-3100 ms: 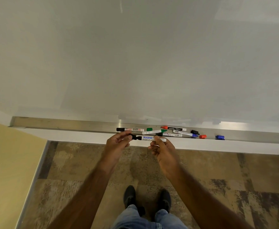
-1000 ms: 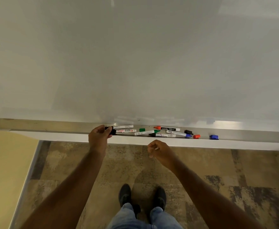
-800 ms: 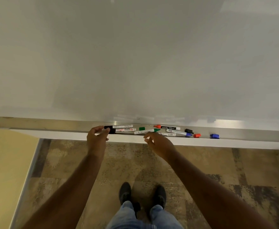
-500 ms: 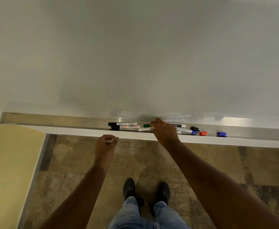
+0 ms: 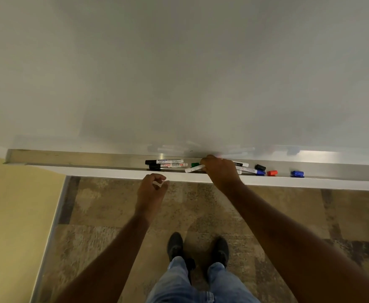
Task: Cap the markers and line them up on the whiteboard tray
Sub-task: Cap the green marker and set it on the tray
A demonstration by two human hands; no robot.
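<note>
- My right hand covers the marker cluster on the whiteboard tray; I cannot tell its grip.
- My left hand hangs loosely curled, empty, near the tray's front edge.
- Two capped black markers lie parallel; tray bare leftward.

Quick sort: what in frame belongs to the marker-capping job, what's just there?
Job:
- two capped black markers, side by side on the whiteboard tray
- green marker under the right hand
- loose caps: green cap, black cap, red cap, blue cap
- left hand, empty, below the tray

Not job:
- whiteboard
- carpet
- shoes
</note>
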